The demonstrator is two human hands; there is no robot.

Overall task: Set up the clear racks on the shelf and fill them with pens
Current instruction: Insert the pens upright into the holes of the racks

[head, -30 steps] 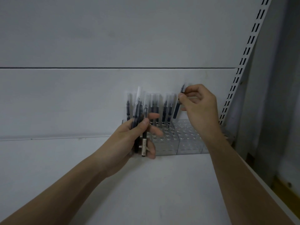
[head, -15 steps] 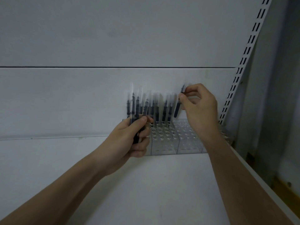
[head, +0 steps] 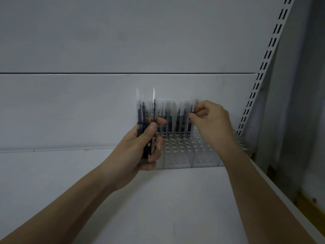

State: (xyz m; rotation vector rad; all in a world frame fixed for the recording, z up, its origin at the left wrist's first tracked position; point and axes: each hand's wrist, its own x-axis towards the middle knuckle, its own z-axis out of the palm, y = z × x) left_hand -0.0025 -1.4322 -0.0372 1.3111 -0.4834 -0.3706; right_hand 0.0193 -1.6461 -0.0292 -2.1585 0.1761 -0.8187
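**Pen Loading at the Back Row**

Where the clear racks sit on the white shelf against the back panel, we see a row of dark pens standing upright in the rear holes. Our right hand pinches the top of the rightmost pen in that row. Our left hand grasps a bundle of pens upright, just left of the racks. A slotted upright rises to the right.

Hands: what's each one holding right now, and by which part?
Left hand grips a bundle of pens round their lower barrels. Right hand pinches one pen near its top.
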